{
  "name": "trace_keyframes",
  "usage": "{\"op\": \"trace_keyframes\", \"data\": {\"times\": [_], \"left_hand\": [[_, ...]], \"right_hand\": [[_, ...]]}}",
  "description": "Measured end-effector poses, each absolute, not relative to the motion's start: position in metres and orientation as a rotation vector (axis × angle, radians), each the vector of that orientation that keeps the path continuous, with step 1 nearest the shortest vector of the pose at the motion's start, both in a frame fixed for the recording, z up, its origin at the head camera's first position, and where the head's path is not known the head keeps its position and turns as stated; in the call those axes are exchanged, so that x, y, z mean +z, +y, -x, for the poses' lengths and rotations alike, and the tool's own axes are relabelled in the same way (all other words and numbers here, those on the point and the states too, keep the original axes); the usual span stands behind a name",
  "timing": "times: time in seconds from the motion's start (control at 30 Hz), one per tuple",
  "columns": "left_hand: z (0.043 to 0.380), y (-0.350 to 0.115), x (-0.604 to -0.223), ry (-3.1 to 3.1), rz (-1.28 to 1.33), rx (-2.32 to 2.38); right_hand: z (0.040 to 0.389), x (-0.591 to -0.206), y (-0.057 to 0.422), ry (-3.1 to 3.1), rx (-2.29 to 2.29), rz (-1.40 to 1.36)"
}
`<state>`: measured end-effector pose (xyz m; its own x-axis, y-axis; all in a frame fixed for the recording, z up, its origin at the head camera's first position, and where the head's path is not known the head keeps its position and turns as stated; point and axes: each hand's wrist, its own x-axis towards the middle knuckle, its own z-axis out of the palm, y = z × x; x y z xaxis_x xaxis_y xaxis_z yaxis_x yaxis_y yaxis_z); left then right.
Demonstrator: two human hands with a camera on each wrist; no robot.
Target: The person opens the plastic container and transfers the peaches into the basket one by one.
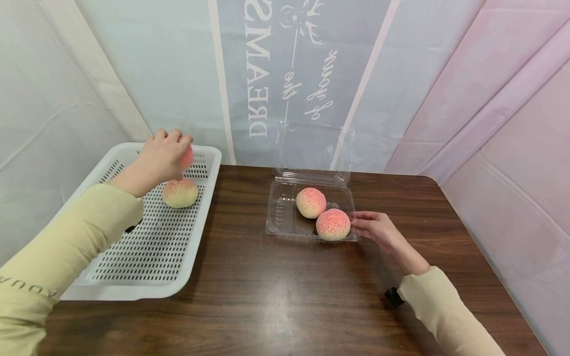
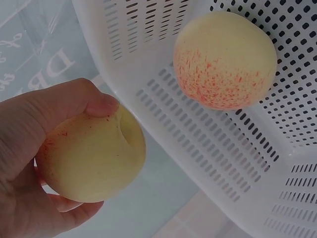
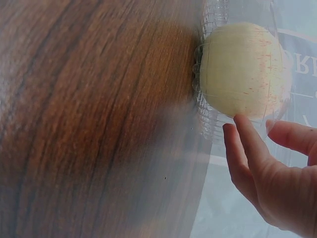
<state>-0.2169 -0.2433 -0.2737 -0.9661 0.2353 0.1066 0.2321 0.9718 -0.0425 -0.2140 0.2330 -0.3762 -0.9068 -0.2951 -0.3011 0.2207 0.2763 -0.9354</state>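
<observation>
One peach (image 2: 94,158), likely light, suits left fingers (image 2: 81,213) gripping its sides; right fingers (image 3: 252,141) meet the box (image 1: 277,212), pinch unclear.

Left hand (image 1: 161,157) grips peach (image 1: 187,158) above basket (image 1: 153,262); right hand (image 1: 376,230) at container (image 1: 284,220).

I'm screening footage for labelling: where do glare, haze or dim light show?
Head view: pale glare on the tabletop in front of the clear container; right wrist view: a milky haze across part of the tabletop; left wrist view: rather dim and greyish, though the peach in the left hand looks fairly sharp.
</observation>
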Motion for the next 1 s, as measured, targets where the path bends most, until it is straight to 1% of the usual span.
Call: {"op": "trace_keyframes", "data": {"times": [1.0], "left_hand": [[0.215, -0.261, -0.283, -3.055, 0.285, 0.080]], "right_hand": [[0.214, -0.377, 0.233, 2.131, -1.671, 0.071]]}}
